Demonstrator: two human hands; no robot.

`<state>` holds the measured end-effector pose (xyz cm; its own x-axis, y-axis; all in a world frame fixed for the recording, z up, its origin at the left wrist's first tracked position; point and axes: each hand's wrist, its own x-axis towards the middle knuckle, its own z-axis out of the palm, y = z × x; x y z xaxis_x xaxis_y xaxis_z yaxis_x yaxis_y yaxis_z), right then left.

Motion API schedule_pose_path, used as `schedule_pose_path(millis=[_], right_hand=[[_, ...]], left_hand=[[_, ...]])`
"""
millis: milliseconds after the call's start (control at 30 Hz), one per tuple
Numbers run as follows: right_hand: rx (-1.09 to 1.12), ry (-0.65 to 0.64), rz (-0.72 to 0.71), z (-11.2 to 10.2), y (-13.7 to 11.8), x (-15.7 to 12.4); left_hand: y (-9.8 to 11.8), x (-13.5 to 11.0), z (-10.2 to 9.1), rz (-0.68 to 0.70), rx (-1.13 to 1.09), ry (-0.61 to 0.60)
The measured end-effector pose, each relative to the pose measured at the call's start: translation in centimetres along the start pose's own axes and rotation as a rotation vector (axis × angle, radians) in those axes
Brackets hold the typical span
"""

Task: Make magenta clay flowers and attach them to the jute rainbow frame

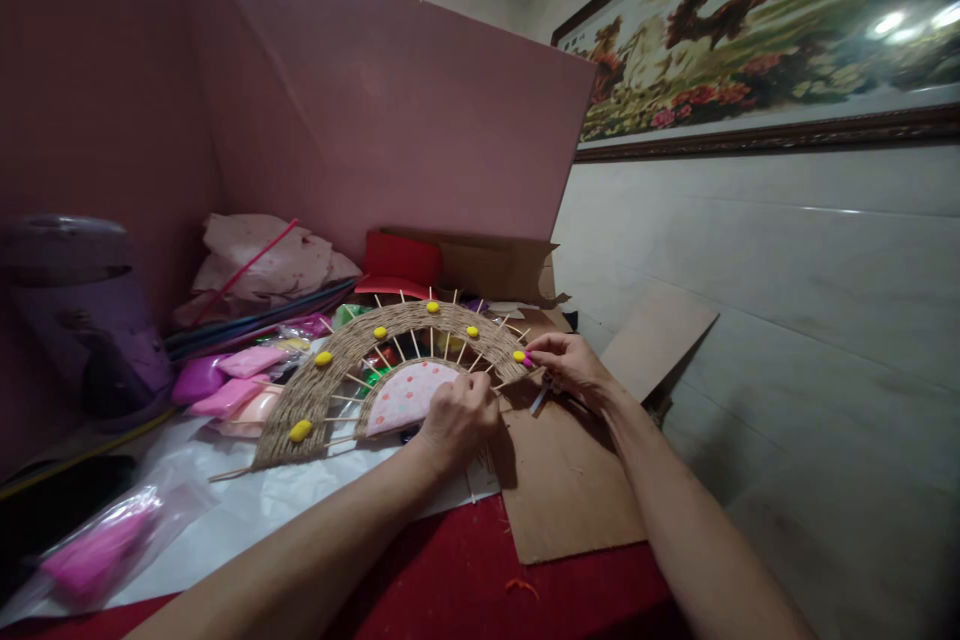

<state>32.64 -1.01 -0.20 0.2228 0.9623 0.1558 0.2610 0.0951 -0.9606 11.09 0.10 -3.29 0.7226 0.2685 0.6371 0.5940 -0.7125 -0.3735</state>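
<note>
A fan-shaped craft (289, 410) of twine woven over thin wooden sticks stands tilted above the table. Several yellow clay dots (380, 332) are spaced along its twine band. At its centre is a half-round of pale pink spotted cloth (409, 395). My left hand (461, 420) is closed on the craft's lower inner edge, at the right end of the cloth; its fingertips are partly hidden. At the band's right end, my right hand (574, 367) pinches a tiny magenta piece (528, 359), apparently clay, against the side of a yellow dot (519, 357).
Brown cardboard (574, 495) lies right of the craft on a red tabletop (450, 580). Bagged pink clay (97, 550) rests on white sheeting (225, 510) at left. Behind are more clay packets (229, 395), a red box (403, 260) and a purple container (90, 330). A tiled wall (810, 350) bounds the right side.
</note>
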Motion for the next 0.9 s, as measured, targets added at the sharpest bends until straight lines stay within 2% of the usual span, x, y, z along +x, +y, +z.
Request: schedule_pose_path(millis=[467, 700, 900], right_hand=[[-0.129, 0.097, -0.055, -0.1, 0.1, -0.3], [-0.338, 0.161, -0.123, 0.1, -0.7, -1.1], [-0.685, 0.220, -0.284, 0.1, -0.8, -1.2]], left_hand=[[0.0, 0.0, 0.0, -0.006, -0.012, -0.031], [0.0, 0.1, -0.1, -0.021, -0.039, -0.041], [0.0, 0.1, -0.3, -0.023, -0.056, -0.052]])
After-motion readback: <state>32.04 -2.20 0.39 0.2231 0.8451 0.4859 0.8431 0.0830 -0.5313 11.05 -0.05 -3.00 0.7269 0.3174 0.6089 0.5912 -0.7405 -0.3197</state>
